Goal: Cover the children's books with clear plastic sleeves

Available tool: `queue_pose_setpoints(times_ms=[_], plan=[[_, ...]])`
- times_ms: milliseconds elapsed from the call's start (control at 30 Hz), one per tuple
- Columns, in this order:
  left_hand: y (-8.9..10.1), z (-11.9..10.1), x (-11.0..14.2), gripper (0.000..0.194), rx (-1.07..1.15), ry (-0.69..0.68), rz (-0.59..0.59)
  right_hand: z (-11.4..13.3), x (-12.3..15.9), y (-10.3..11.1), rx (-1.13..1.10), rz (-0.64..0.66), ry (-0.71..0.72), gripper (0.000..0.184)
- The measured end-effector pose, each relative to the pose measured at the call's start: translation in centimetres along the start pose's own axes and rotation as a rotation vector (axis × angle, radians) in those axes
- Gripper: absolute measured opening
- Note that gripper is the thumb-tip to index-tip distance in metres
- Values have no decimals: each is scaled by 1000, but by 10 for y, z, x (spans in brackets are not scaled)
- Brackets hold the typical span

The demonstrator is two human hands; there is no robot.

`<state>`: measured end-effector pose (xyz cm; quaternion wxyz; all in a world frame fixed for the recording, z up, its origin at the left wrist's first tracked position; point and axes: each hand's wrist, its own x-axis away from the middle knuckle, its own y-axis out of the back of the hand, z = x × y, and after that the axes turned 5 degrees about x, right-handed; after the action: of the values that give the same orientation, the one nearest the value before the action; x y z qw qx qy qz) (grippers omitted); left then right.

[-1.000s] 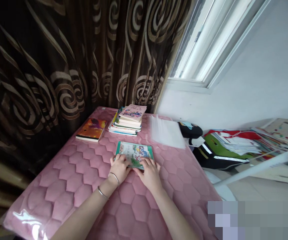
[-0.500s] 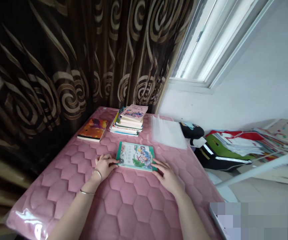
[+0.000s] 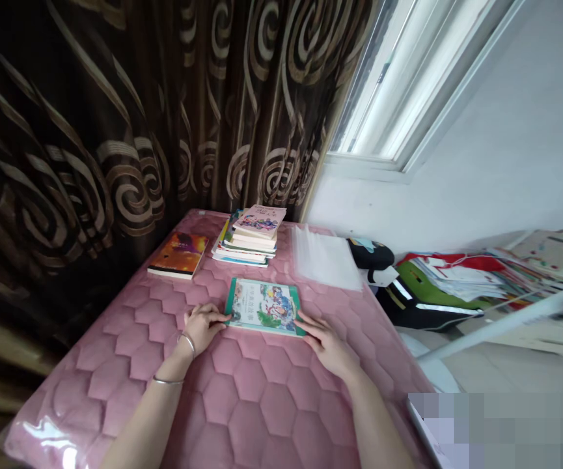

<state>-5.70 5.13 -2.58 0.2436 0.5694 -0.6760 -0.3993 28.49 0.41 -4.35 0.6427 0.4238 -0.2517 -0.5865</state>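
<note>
A green-bordered book (image 3: 264, 306) with a pictured cover lies flat on the pink quilted surface in front of me. My left hand (image 3: 205, 327) has its fingertips at the book's lower left corner. At the lower right edge, the fingers of my right hand (image 3: 327, 339) touch the cover and side. Between them the two hands hold the book by its sides. Two silver bangles ring my left wrist and forearm.
Behind the book stands a stack of books (image 3: 248, 243), a pink one on top. An orange-covered book (image 3: 178, 255) lies to the left, and clear plastic sleeves (image 3: 327, 259) to the right. Dark curtains (image 3: 129, 130) hang behind; a bag (image 3: 422, 293) with papers is beyond the right edge.
My view has shifted slightly, moving the whole scene a little to the left. Both hands stay at the same sides of the book, which shows no clear movement on the quilted surface.
</note>
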Motion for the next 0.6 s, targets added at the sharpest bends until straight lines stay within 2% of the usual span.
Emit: queue_pose_setpoints(times_ms=[200, 300, 400, 500, 600], plan=[[1, -2, 0, 29, 25, 12, 12, 2, 3, 12, -33, 91, 11, 42], [2, -4, 0, 29, 28, 13, 12, 9, -9, 20, 28, 125, 3, 41], [2, -3, 1, 30, 17, 12, 13, 19, -40, 20, 186, 84, -46, 41], [1, -3, 2, 29, 6, -1, -1, 31, -79, 9, 296, 35, -10, 42], [3, -10, 3, 22, -13, 25, -31, 42, -108, -4, 380, 85, 0, 42]])
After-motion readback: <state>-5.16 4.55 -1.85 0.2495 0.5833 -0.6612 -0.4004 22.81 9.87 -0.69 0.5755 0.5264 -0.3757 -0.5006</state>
